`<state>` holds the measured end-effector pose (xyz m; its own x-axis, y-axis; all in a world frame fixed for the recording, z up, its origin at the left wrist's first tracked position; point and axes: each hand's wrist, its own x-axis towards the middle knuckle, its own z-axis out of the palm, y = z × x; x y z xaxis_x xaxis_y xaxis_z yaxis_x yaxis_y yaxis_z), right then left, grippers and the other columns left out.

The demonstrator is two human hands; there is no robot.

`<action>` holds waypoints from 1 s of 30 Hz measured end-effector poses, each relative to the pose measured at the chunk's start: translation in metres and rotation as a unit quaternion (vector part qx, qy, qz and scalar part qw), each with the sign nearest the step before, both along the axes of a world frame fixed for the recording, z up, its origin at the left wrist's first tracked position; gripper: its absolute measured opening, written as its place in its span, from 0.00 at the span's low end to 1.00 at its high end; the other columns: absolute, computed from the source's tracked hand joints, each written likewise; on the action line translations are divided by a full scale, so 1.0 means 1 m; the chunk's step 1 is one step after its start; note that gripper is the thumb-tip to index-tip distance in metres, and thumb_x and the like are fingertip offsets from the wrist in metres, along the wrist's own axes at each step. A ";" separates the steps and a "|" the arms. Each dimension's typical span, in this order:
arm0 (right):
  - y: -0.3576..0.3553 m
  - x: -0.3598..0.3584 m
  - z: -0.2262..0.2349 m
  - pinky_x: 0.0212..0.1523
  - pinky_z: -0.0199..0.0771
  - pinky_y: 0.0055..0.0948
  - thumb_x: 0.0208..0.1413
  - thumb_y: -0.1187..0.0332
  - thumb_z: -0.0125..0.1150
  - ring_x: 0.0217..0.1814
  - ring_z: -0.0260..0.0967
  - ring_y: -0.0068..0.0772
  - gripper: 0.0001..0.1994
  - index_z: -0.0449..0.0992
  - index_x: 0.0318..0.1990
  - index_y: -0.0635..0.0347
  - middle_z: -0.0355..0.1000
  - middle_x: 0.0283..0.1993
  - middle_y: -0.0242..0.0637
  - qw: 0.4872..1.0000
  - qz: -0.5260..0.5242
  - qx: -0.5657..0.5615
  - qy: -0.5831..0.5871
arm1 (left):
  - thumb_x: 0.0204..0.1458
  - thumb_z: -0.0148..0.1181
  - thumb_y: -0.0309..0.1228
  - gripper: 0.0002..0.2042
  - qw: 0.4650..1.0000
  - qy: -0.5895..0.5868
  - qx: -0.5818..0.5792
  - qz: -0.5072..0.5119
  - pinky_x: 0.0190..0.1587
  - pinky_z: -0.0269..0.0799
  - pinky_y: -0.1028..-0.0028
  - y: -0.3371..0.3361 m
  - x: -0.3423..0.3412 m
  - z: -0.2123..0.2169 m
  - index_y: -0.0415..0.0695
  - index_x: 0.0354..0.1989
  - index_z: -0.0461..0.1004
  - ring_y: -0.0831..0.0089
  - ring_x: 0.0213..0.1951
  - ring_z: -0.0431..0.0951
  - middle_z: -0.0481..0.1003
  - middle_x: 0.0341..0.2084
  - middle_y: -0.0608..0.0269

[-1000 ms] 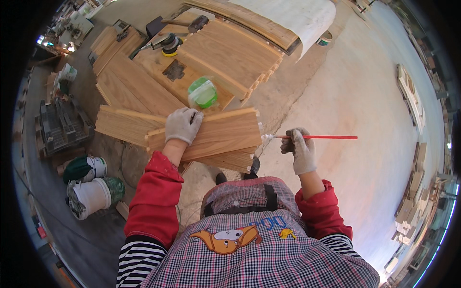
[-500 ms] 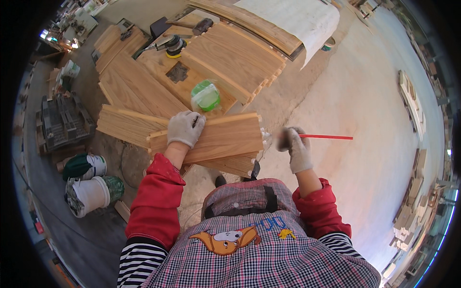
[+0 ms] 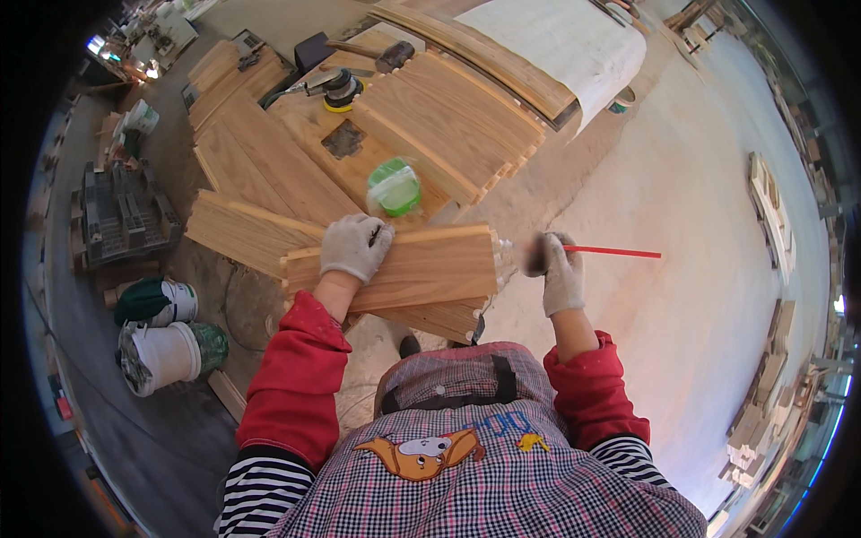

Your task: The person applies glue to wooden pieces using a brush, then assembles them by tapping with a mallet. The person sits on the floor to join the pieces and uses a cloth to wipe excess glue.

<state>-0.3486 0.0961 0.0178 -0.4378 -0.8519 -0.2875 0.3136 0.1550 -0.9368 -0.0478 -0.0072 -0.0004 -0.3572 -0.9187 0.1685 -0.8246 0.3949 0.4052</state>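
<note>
We have the left hand [image 3: 357,247] on top of the upper board [image 3: 430,264], its fingers bent toward the far edge; we cannot tell whether they close beneath it. The right hand [image 3: 560,273], well apart from the left, is closed around a red stick [image 3: 619,252], just off the board's right end, where white stuff [image 3: 504,243] shows. Blur hides the stick's near tip. The upper board lies in front of us, across a lower board [image 3: 439,316] and the end of a left board [image 3: 247,235].

As we judge it, our board could swivel or tip, because it rests askew on uneven support and the left hand bears on it well away from the whitened end. A hasty stroke could smear white over the face or drip it on the lower board, and soiled glove tips could mark the wood.

Just beyond the left hand, the green tub [image 3: 395,186] sits on the worktop [image 3: 305,117], close enough for our board to knock if it swung away from us. Farther off are a sander [image 3: 341,90], a mallet [image 3: 395,57] and stacked boards [image 3: 453,112]. Buckets [image 3: 161,354] and a loose cord [image 3: 229,305] lie to our left, the cord a possible snag for feet.
</note>
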 end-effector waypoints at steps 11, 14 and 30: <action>-0.003 0.002 -0.006 0.28 0.72 0.25 0.62 0.64 0.51 0.25 0.68 0.25 0.10 0.71 0.40 0.62 0.71 0.29 0.35 0.999 -0.017 -0.024 0.038 | 0.52 0.54 0.44 0.15 1.000 -0.012 0.005 0.003 0.39 0.69 0.60 0.000 0.000 0.000 0.47 0.25 0.78 0.58 0.35 0.76 0.77 0.26 0.60; 0.003 0.008 0.002 0.28 0.72 0.25 0.62 0.65 0.51 0.24 0.68 0.25 0.09 0.71 0.39 0.62 0.71 0.29 0.35 0.999 -0.024 -0.021 0.023 | 0.52 0.54 0.44 0.14 1.000 -0.001 -0.009 0.005 0.39 0.69 0.60 0.001 0.001 -0.002 0.47 0.25 0.78 0.58 0.34 0.76 0.76 0.26 0.60; 0.015 0.009 -0.010 0.30 0.73 0.26 0.62 0.63 0.52 0.28 0.69 0.25 0.10 0.71 0.41 0.61 0.71 0.32 0.35 0.999 0.027 -0.022 -0.005 | 0.53 0.52 0.45 0.16 1.000 -0.025 0.007 0.004 0.39 0.69 0.60 0.001 0.000 0.003 0.47 0.26 0.78 0.57 0.35 0.76 0.77 0.27 0.58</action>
<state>-0.3395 0.1114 0.0079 -0.3878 -0.8863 -0.2531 0.3153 0.1304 -0.9400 -0.0483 -0.0062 0.0022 -0.3580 -0.9234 0.1385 -0.8468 0.3835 0.3686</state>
